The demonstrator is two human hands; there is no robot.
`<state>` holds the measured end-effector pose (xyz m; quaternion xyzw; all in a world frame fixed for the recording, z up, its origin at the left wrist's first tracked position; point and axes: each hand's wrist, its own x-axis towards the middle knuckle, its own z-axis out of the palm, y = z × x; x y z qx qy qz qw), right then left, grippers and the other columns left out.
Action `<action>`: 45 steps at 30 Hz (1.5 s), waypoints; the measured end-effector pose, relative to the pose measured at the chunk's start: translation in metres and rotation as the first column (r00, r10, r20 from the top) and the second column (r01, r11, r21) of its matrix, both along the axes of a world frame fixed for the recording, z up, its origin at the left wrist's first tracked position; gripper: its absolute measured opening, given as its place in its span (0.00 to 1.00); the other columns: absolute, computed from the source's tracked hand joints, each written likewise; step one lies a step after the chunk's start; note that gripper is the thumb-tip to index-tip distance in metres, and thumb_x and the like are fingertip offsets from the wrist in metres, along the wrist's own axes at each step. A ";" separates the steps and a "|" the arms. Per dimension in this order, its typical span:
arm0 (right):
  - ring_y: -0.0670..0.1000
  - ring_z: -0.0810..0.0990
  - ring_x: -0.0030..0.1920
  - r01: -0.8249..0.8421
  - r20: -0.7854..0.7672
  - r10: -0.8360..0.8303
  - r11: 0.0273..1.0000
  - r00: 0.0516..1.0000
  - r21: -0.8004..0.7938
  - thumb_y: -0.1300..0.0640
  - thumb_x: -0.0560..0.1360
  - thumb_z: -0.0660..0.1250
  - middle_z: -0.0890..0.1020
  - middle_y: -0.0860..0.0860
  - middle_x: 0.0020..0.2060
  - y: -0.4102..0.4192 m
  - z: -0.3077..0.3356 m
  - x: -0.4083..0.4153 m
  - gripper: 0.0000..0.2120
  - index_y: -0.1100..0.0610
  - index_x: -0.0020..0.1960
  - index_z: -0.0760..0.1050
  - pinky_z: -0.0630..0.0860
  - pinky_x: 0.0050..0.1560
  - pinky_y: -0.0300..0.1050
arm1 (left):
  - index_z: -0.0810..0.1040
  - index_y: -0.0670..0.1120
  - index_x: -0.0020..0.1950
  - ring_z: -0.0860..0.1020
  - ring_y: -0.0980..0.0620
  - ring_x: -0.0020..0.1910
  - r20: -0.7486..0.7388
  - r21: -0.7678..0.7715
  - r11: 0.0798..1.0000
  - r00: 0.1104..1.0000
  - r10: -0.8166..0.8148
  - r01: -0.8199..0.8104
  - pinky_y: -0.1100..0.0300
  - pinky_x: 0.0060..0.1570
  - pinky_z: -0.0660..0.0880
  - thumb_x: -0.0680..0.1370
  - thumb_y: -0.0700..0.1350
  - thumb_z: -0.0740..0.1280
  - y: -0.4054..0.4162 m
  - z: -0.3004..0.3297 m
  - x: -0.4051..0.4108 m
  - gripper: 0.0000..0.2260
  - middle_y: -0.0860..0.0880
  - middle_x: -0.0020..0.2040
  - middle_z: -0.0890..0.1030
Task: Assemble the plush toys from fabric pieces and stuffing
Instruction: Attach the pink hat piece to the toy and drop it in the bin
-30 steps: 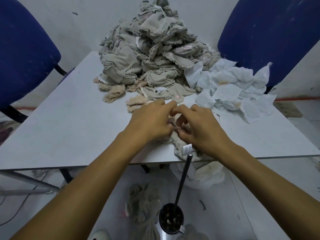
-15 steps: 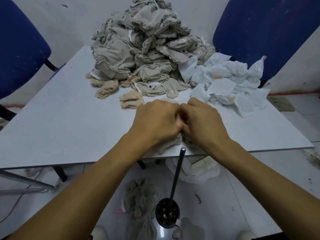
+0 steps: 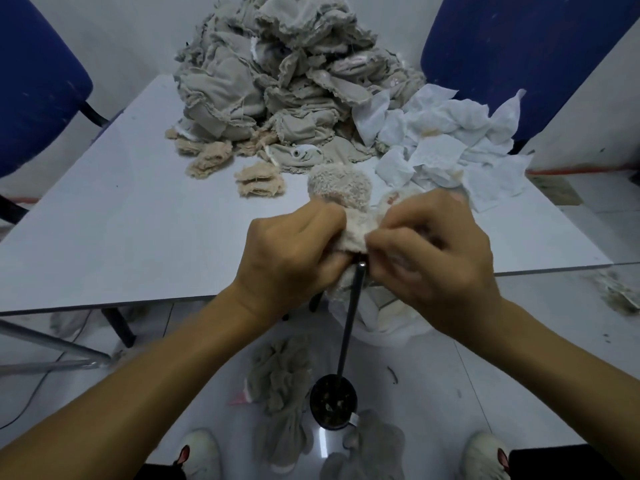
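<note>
Head view only. Both hands meet over the near edge of the table (image 3: 104, 244), gripping one fuzzy cream plush (image 3: 341, 192). Left hand (image 3: 294, 251) has its fingers curled round the plush's lower left side. Right hand (image 3: 433, 258) pinches the fabric at its lower right, fingers bent tight; that hand is a bit blurred. The plush's rounded top sticks up above both hands. A thin dark rod (image 3: 349, 327) rises from a black round base (image 3: 333, 405) on the floor, and its tip meets the plush's underside between the hands. At the back of the table sits a big heap of grey-beige fabric pieces (image 3: 277, 74), with white pieces (image 3: 443, 140) to its right and small tan scraps (image 3: 259, 180) in front. More fabric lies on the floor by two white shoes (image 3: 197, 452). Blue chairs (image 3: 34, 81) stand either side.
</note>
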<state>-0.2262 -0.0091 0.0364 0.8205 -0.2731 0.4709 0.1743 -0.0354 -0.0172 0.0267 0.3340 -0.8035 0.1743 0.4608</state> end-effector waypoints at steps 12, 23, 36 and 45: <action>0.57 0.78 0.39 -0.103 -0.258 0.111 0.994 0.960 0.043 0.64 0.77 0.71 0.83 0.56 0.42 0.019 -0.014 -0.009 0.04 0.62 0.48 0.85 0.67 0.45 0.47 | 0.75 0.38 0.32 0.63 0.49 0.33 0.074 0.055 0.971 0.969 -0.237 0.233 0.50 0.32 0.61 0.79 0.47 0.61 0.016 0.016 0.012 0.18 0.43 0.30 0.69; 0.47 0.73 0.61 -0.055 -0.085 0.172 0.676 0.981 0.735 0.39 0.68 0.74 0.76 0.46 0.60 -0.004 -0.010 -0.033 0.28 0.44 0.65 0.71 0.67 0.62 0.38 | 0.74 0.43 0.44 0.68 0.54 0.37 0.154 0.550 0.820 0.946 -0.287 0.159 0.53 0.34 0.70 0.78 0.58 0.63 0.008 0.012 0.023 0.18 0.52 0.39 0.72; 0.38 0.75 0.41 -0.248 0.100 0.246 0.703 0.964 0.666 0.59 0.69 0.76 0.77 0.39 0.42 -0.005 -0.012 -0.022 0.09 0.59 0.49 0.82 0.67 0.42 0.30 | 0.78 0.40 0.47 0.73 0.46 0.41 0.125 0.531 0.818 0.935 -0.332 0.220 0.49 0.40 0.72 0.78 0.52 0.64 0.009 -0.022 0.031 0.15 0.46 0.44 0.77; 0.35 0.74 0.37 -0.132 0.060 0.122 0.755 0.991 0.642 0.48 0.73 0.69 0.75 0.34 0.37 0.007 -0.016 -0.015 0.11 0.56 0.44 0.81 0.66 0.41 0.24 | 0.76 0.38 0.40 0.68 0.51 0.35 0.029 0.383 0.904 0.975 -0.220 0.192 0.59 0.34 0.67 0.84 0.56 0.54 0.016 -0.022 0.005 0.25 0.47 0.36 0.74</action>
